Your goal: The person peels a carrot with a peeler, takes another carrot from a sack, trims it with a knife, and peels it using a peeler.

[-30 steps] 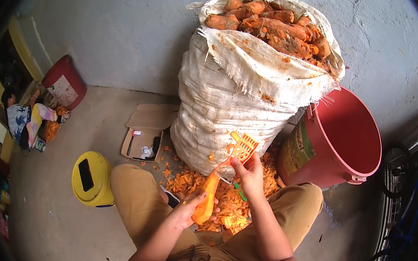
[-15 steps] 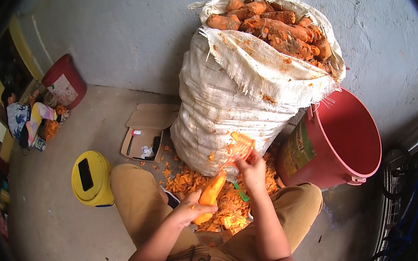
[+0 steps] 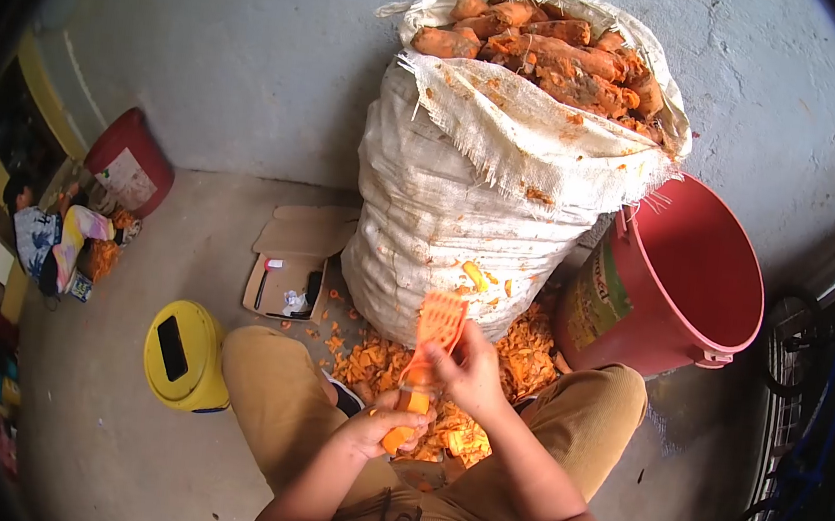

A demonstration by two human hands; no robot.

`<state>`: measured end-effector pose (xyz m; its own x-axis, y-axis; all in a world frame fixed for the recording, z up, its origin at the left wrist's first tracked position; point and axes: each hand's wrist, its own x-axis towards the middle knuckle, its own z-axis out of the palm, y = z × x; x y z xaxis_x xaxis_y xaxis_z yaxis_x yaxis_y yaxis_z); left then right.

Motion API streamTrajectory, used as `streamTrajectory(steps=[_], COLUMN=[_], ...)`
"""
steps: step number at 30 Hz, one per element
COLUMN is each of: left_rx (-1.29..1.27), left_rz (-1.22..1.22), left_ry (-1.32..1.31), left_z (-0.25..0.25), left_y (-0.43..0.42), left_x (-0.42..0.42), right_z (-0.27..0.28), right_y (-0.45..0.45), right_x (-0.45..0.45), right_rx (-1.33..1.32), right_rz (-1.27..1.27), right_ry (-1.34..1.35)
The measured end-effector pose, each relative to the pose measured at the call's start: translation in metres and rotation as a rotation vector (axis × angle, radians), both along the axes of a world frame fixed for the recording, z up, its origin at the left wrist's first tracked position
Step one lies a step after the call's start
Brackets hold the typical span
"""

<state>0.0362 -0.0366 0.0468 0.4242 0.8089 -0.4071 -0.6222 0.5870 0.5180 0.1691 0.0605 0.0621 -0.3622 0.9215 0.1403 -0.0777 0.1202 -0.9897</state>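
Observation:
My left hand (image 3: 383,426) is wrapped round a peeled carrot (image 3: 405,434), which points up and away from me between my knees. In my right hand (image 3: 472,371) is an orange plastic peeler (image 3: 443,319) with a slotted, flat handle end sticking upward. Its lower end is against or just above the carrot's far end; the blade itself is hard to make out. Beneath both hands lies a heap of orange peelings (image 3: 372,365) on the floor. Right behind the peelings stands a tall white woven sack (image 3: 443,203), its open top full of unpeeled carrots (image 3: 568,59).
A large red bucket (image 3: 671,285) is right of the sack. To the left are an open cardboard box (image 3: 264,291) with small items and a yellow lidded tub (image 3: 166,362) carrying a dark phone (image 3: 171,348). Farther left, a red bin (image 3: 131,158) stands near a seated person (image 3: 38,239).
My right hand has come down and left with the peeler, which now stands more upright over the carrot. The carrot is tilted more steeply, and a peel strip now clings to the sack front.

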Motion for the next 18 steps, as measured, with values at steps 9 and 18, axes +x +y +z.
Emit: streamTrajectory(steps=[9,18], left_rx=[0.014,0.072], left_rz=[-0.106,-0.236], left_ry=[-0.298,-0.56], left_z=[-0.009,-0.008], left_y=[-0.014,-0.008], left_x=[-0.005,-0.001], right_z=[0.015,-0.002], right_y=[0.046,0.045], right_x=[0.037,0.015], right_rx=[-0.123,0.035], right_rz=[-0.262,-0.3], right_ry=[0.116,0.048])
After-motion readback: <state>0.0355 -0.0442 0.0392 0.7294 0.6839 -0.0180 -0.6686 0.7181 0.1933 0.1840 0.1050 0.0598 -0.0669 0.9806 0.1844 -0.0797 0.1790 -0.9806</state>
